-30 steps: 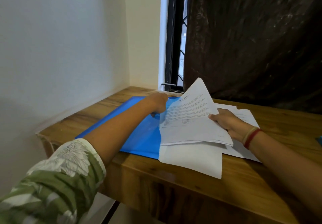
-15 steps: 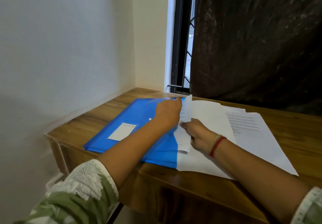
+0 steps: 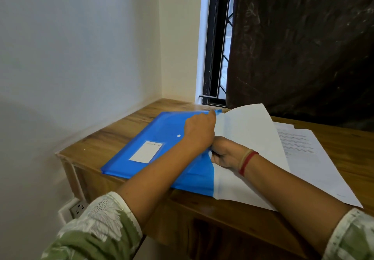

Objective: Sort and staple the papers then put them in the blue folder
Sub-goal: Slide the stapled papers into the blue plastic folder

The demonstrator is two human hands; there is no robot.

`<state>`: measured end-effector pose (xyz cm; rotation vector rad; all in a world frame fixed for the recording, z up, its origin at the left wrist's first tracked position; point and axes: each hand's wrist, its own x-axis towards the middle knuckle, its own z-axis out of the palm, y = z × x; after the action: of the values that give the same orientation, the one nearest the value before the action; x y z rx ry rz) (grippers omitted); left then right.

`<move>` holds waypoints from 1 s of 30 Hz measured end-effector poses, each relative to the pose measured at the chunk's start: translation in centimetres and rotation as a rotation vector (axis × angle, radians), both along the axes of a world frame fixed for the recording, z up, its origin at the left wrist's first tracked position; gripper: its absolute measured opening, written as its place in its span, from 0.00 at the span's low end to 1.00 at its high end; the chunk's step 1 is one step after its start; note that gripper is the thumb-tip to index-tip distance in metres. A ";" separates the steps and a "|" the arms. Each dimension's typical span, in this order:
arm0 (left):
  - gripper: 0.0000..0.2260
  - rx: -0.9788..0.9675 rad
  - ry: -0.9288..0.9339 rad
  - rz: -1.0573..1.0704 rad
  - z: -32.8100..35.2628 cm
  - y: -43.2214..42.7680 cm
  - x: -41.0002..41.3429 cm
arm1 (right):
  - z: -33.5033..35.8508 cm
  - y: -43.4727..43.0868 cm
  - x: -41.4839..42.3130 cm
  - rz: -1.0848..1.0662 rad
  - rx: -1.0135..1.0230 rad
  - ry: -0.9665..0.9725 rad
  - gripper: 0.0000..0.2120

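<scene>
A blue plastic folder [image 3: 153, 148] with a white label and a snap button lies flat on the wooden desk [image 3: 125, 130], near its left corner. My left hand [image 3: 199, 133] rests on the folder's right edge and pinches its flap. My right hand [image 3: 225, 152] sits just beside it, gripping the lower left of a white sheet [image 3: 253, 134] whose far side curls upward. Further white printed papers [image 3: 303, 152] lie flat underneath and to the right. No stapler is visible.
The desk stands in a corner, a white wall on the left, a barred window [image 3: 217, 57] and a dark curtain [image 3: 303, 47] behind. A wall socket [image 3: 78, 208] sits below the desk's left end. The desk's front edge runs close under my forearms.
The printed sheets I held up have come down toward the folder's opening. My hands have drawn together at the folder's right edge, and the folder's label is now uncovered.
</scene>
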<state>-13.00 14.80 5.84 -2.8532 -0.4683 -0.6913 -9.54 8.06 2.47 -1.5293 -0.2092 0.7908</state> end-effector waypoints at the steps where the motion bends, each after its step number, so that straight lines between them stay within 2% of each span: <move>1: 0.21 0.002 -0.003 0.000 0.0 0.0 0.0 | 0.0 -0.2 0.1 0.010 -0.046 -0.024 0.08; 3: 0.21 0.003 -0.007 0.002 0.1 0.2 -0.1 | 0.3 -1.0 0.0 0.022 -0.122 -0.065 0.06; 5: 0.21 -0.001 -0.004 0.003 0.3 0.4 -0.2 | 0.4 -2.0 0.1 0.025 -0.151 -0.073 0.09; 9: 0.21 -0.014 0.014 -0.013 0.4 0.5 -0.4 | 0.4 -3.7 0.2 0.027 -0.108 -0.045 0.09; 14: 0.25 -0.021 0.073 -0.010 -0.1 -0.1 -0.3 | 0.2 -3.1 0.3 0.021 -0.091 -0.031 0.08; 16: 0.22 -0.023 0.051 -0.007 0.0 -0.1 -0.3 | 0.2 -2.3 0.3 0.049 -0.102 -0.036 0.10; 22: 0.16 0.035 -0.024 -0.013 1.2 0.1 -0.8 | 0.6 -1.6 -0.4 0.093 -0.028 -0.022 0.06; 27: 0.19 0.059 0.012 0.004 0.7 -0.3 -0.6 | 0.3 -0.4 -0.9 0.033 0.003 -0.079 0.13; 30: 0.18 0.038 0.024 0.005 0.3 -0.4 -0.5 | 0.3 0.3 -1.3 0.027 0.039 -0.065 0.13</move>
<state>-13.47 14.37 6.10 -2.8206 -0.4536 -0.6569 -10.88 8.37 2.78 -1.5189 -0.2924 0.7549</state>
